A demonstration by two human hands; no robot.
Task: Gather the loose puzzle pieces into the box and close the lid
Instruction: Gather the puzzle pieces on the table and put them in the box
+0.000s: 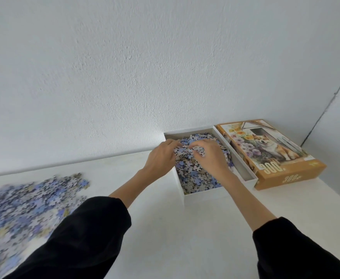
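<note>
A white open box (203, 195) stands against the wall, heaped with blue and grey puzzle pieces (197, 178). Both hands are over that heap. My left hand (162, 158) reaches in over the box's left wall, fingers curled among the pieces. My right hand (211, 155) lies on the pile with its fingers bent around a bunch of pieces. The orange lid (273, 158), printed with a dog and flowers, lies face up just right of the box. A large loose pile of pieces (22, 208) spreads over the table's left side.
The white table (175, 238) meets a white wall behind the box. The table's right edge runs close to the lid. My black sleeves cover the lower part of the view.
</note>
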